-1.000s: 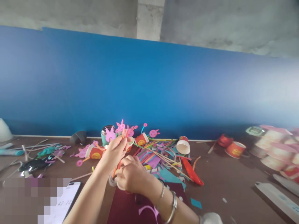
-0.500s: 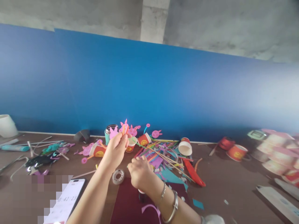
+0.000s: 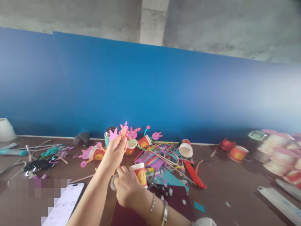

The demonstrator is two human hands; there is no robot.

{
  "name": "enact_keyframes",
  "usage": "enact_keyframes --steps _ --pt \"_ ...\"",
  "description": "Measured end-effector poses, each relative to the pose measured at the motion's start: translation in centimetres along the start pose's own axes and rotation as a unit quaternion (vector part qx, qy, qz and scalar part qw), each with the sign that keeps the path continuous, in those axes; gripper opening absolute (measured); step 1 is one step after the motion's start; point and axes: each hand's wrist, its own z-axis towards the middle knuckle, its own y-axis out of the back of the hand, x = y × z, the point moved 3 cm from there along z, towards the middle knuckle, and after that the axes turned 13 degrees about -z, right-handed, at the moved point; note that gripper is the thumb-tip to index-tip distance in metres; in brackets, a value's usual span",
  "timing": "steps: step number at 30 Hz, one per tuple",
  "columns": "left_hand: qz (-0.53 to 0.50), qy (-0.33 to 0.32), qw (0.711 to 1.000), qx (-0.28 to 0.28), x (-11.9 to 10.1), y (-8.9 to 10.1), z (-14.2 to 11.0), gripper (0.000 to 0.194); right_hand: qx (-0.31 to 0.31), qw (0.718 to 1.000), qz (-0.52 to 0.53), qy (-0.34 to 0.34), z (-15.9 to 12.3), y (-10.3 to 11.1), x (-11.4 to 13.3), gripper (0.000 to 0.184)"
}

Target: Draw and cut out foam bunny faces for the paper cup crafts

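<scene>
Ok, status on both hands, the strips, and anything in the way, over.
Left hand: grip closed on orange and red strips. Right hand: lower, hold unclear. Tape roll and red paper cup crowding right hand.

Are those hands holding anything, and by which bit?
The left grip has thin orange and red strips, held just below their top ends. I can't tell whether the right grip holds the paper cup beside it.

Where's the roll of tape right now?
In the head camera's view, the roll of tape is low and left of centre, between the left forearm and the right hand, which partly covers it.
</scene>
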Motion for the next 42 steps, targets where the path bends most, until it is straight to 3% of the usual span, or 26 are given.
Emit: enact_keyframes --steps 2,4,6,7,9,10,13,17,23,28,32,35,42 --pt "-0.011 0.008 1.000 -0.002 0.2 0.0 0.1 0.025 -0.071 0.989 0.129 -0.032 -1.9 2.4 -1.5 0.019" --pt "-0.020 0.029 0.999 -0.007 0.5 -0.1 0.2 0.026 -0.066 0.955 0.288 0.000 -3.8 4.0 -3.3 0.017" --pt "-0.035 0.065 0.997 -0.004 1.2 -0.5 0.2 0.030 -0.040 0.888 0.459 0.013 -5.4 4.5 -5.7 0.023" --pt "-0.047 0.087 0.995 0.001 1.7 -1.0 0.2 0.033 -0.028 0.840 0.542 0.013 -6.0 4.3 -6.9 0.025" --pt "-0.078 0.137 0.987 0.017 2.9 -2.1 0.0 0.037 -0.073 0.724 0.684 -0.048 -6.7 3.1 -9.7 0.030" --pt "-0.091 0.163 0.982 0.023 3.5 -2.7 -0.1 0.038 -0.088 0.684 0.722 -0.061 -6.9 2.3 -10.7 0.029" --pt "-0.105 0.231 0.966 0.058 4.9 -4.7 -0.8 0.037 -0.109 0.629 0.767 -0.067 -7.1 0.3 -12.5 0.029" --pt "-0.125 0.236 0.954 0.135 4.7 -6.1 -1.7 0.028 -0.113 0.649 0.749 -0.071 -7.4 -0.2 -12.9 0.026" --pt "-0.142 0.192 0.936 0.257 4.6 -6.5 -1.8 0.035 -0.160 0.707 0.661 -0.194 -8.0 -0.5 -13.8 0.023" --pt "-0.129 0.181 0.942 0.253 5.4 -6.3 -1.6 0.033 -0.124 0.716 0.670 -0.152 -8.3 0.2 -13.9 0.023" --pt "-0.175 0.209 0.920 0.282 5.9 -5.8 -1.5 0.036 -0.109 0.689 0.708 -0.111 -8.5 1.0 -13.7 0.022" --pt "-0.163 0.215 0.922 0.277 6.0 -5.5 -1.5 0.034 -0.102 0.673 0.722 -0.120 -8.4 1.0 -13.6 0.019" --pt "-0.076 0.119 0.947 0.287 5.0 -6.2 -1.6 0.033 -0.107 0.730 0.650 -0.180 -8.4 1.1 -13.7 0.020"
